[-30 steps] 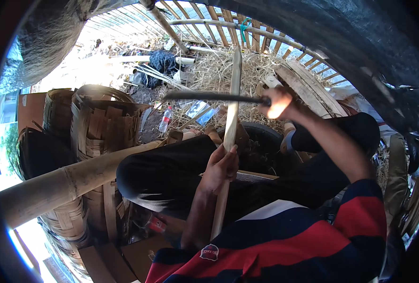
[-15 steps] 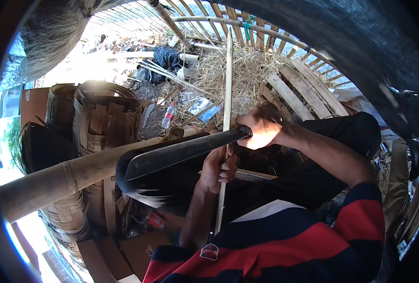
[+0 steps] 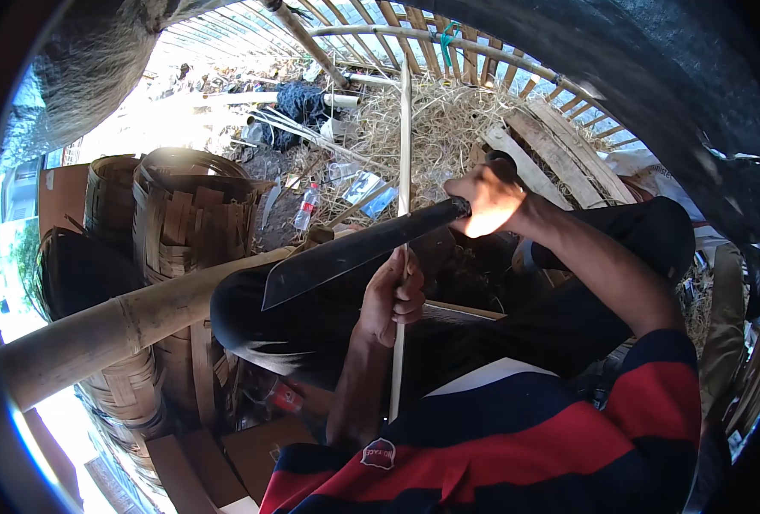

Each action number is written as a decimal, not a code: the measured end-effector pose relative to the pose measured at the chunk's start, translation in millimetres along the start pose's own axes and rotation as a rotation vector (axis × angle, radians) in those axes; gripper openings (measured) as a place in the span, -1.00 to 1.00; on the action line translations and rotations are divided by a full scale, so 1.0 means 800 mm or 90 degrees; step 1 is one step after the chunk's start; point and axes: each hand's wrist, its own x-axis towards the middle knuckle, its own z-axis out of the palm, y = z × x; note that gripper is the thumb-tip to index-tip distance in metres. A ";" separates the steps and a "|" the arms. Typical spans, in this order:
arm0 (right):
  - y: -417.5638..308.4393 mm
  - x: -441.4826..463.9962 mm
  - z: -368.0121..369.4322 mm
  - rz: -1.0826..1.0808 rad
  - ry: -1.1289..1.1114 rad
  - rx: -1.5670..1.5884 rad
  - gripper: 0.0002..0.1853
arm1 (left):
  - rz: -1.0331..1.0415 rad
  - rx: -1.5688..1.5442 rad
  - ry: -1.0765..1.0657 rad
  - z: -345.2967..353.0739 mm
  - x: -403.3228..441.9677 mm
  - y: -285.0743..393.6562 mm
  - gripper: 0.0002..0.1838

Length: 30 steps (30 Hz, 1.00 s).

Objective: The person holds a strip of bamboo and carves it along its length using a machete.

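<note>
My right hand (image 3: 488,200) is closed round the handle of a machete (image 3: 354,246), whose broad dark blade points to the left and slightly down. The blade crosses a long pale bamboo strip (image 3: 405,137), just above my left hand (image 3: 392,295). That hand grips the strip with wrapped fingers. Standing nearly upright in the view, the strip has a pointed top end, and its lower end reaches my striped shirt. Whether the cutting edge touches the strip I cannot tell.
A thick bamboo pole (image 3: 140,321) runs beside my knee at the left. Behind it stand woven bamboo baskets (image 3: 193,214). Ahead lie straw (image 3: 448,111), wooden planks (image 3: 560,154) and a plastic bottle (image 3: 307,207). Cardboard (image 3: 264,458) is at the lower left.
The machete has moved up and right with my right hand, its blade now tilted more steeply. The bamboo strip has shifted slightly left at its top. My left hand keeps its grip.
</note>
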 end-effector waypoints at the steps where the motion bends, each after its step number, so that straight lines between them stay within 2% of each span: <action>1: -0.004 -0.003 0.000 0.029 0.008 -0.011 -0.76 | 0.005 -0.010 0.000 0.001 0.000 0.001 -0.68; 3: -0.010 0.000 -0.011 0.057 0.017 -0.026 -0.75 | 0.008 -0.009 -0.006 0.001 0.000 0.002 -0.67; 5: -0.015 0.005 -0.023 0.152 -0.121 0.005 -0.70 | 0.005 -0.010 -0.004 0.000 -0.004 -0.001 -0.67; 8: 0.001 0.002 -0.018 0.153 -0.103 -0.101 -0.66 | 0.018 0.006 -0.002 -0.002 -0.005 0.001 -0.67; 10: 0.010 0.008 -0.029 0.175 -0.141 -0.127 -0.65 | 0.020 -0.024 -0.019 -0.007 -0.007 -0.001 -0.67; 12: 0.023 0.013 -0.040 0.300 -0.189 -0.142 -0.67 | 0.015 -0.049 -0.046 -0.009 -0.011 -0.002 -0.67; 13: 0.032 0.007 -0.036 0.236 -0.070 -0.179 -0.70 | 0.013 -0.074 -0.068 -0.011 -0.015 -0.002 -0.67; 15: 0.031 0.010 -0.040 0.231 -0.029 -0.193 -0.70 | 0.013 -0.073 -0.060 -0.011 -0.018 -0.003 -0.67; 17: 0.011 0.012 -0.046 0.271 -0.061 -0.144 -0.70 | 0.009 -0.073 -0.055 -0.009 -0.016 -0.003 -0.67; 18: 0.001 0.013 -0.045 0.308 -0.072 -0.096 -0.70 | 0.013 -0.099 -0.109 -0.008 -0.018 -0.002 -0.67; 19: 0.010 0.009 -0.030 0.284 -0.050 -0.012 -0.71 | 0.019 -0.123 -0.163 -0.006 -0.019 -0.001 -0.67; 20: 0.007 0.007 -0.026 0.227 -0.046 -0.016 -0.72 | 0.020 -0.123 -0.164 -0.003 -0.017 -0.001 -0.67; 22: -0.012 0.007 -0.025 0.121 -0.011 -0.074 -0.72 | 0.009 0.011 -0.072 0.004 -0.013 -0.002 -0.66; 24: -0.001 0.008 -0.017 -0.102 0.143 -0.234 -0.72 | 0.002 0.032 -0.059 0.006 -0.010 -0.003 -0.66; 26: 0.017 0.014 -0.027 0.067 -0.068 -0.180 -0.73 | -0.007 0.052 -0.039 0.003 -0.016 -0.007 -0.66; 27: 0.025 0.021 -0.034 0.167 -0.094 -0.146 -0.78 | -0.008 0.031 -0.040 -0.002 -0.016 -0.007 -0.66; 28: 0.044 0.020 -0.031 0.165 -0.092 -0.148 -0.78 | -0.007 0.010 -0.040 -0.003 -0.016 -0.006 -0.66; 29: 0.068 0.012 -0.019 0.078 0.090 -0.115 -0.80 | -0.004 0.012 -0.040 -0.003 -0.016 -0.005 -0.66; 30: 0.059 0.016 -0.033 0.115 0.069 -0.115 -0.80 | -0.012 0.006 -0.032 -0.002 -0.016 -0.005 -0.66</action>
